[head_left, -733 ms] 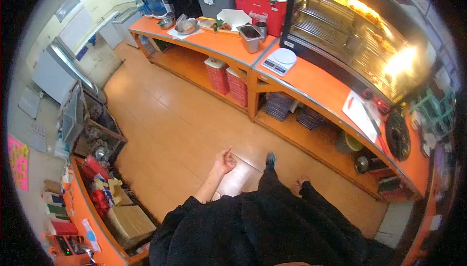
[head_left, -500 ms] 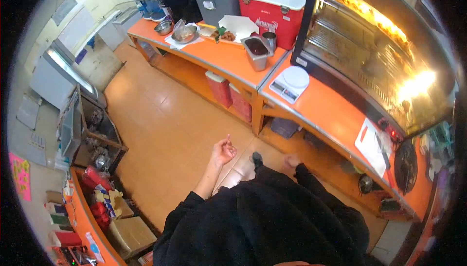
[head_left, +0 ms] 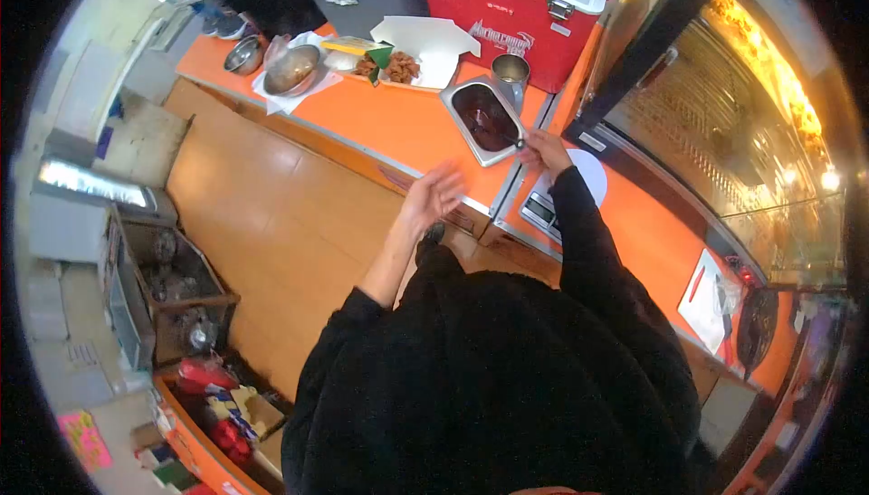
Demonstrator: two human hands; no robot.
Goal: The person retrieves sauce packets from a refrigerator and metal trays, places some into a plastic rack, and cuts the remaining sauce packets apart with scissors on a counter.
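right hand point(head_left: 543, 149) grip clamped on spoon handle point(head_left: 519, 143) | sauce pan point(head_left: 484, 118) beside | left hand point(head_left: 433, 195) grip apart

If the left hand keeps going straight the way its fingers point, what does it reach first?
Probably the steel sauce pan on the orange counter. The left hand, open and empty, points up toward it; depth is unclear, so the counter edge may come first.

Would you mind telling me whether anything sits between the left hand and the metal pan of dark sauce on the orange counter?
Nothing visible does. The left hand hovers open over bare counter just short of the sauce pan; the right hand is already at the pan's near corner.
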